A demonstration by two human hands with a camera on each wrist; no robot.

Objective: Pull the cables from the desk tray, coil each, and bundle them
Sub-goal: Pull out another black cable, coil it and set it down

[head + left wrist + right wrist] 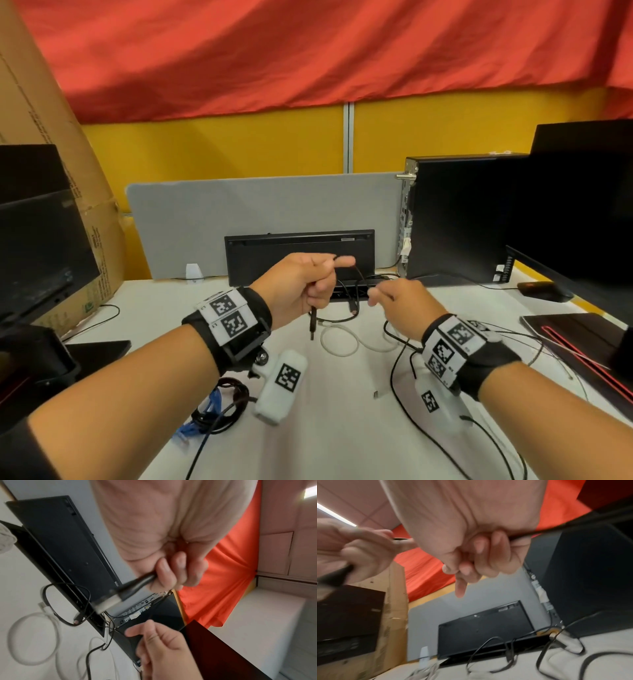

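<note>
My left hand (317, 286) is raised over the desk and grips a black USB cable (356, 274); its plug (312, 323) hangs below the fist and shows blurred in the left wrist view (109, 601). My right hand (380, 296) is close beside it, fingers curled round the same black cable (556, 530). Behind both hands lies the black desk tray slot (342, 294), with cable ends trailing out. A white cable (342, 339) lies looped on the desk below the hands. Several coiled cables (219, 404), blue and dark, lie at the lower left.
A black keyboard (298, 253) leans upright against the grey divider (239, 212). A PC tower (455, 219) and monitor (582, 212) stand on the right, with a mouse (541, 291) and dark pad (575, 339). On the left are a monitor (34, 233) and a cardboard box (68, 171).
</note>
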